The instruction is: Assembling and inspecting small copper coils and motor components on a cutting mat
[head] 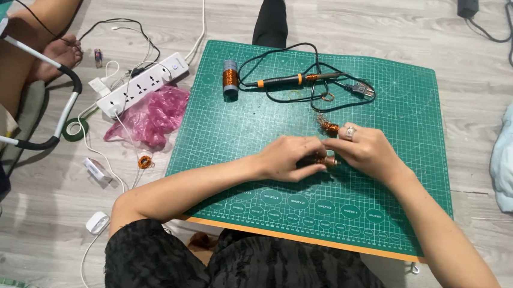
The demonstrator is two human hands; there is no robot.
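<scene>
Near the middle of the frame, both hands meet over a green cutting mat (pixel 386 111) that lies on the pale wooden floor (pixel 379 9). The left hand (pixel 287 158) comes in from the lower left with its fingers curled shut around a small copper-coloured coil (pixel 328 160), of which only the end shows between the two hands. The right hand (pixel 364 148), wearing a ring, pinches the same piece from the other side, finger and thumb closed on it; a loose tangle of copper wire (pixel 327 125) rises just above the knuckles, seemingly running on from the piece. Holding it from both ends close over the mat probably steadies so small a thing while it is turned or wound. Higher on the mat, a spool of copper wire (pixel 230 78) stands upright, and just to its right a soldering iron (pixel 291 79) lies on its side, its black cord looping around it, both within reach but clear of the hands. Off the mat in the upper left lie a white power strip (pixel 141 84) and a pink plastic bag (pixel 152 115), with a roll of green tape (pixel 75 128) further left. Another person's bare foot (pixel 60 52) rests in the upper left corner.
</scene>
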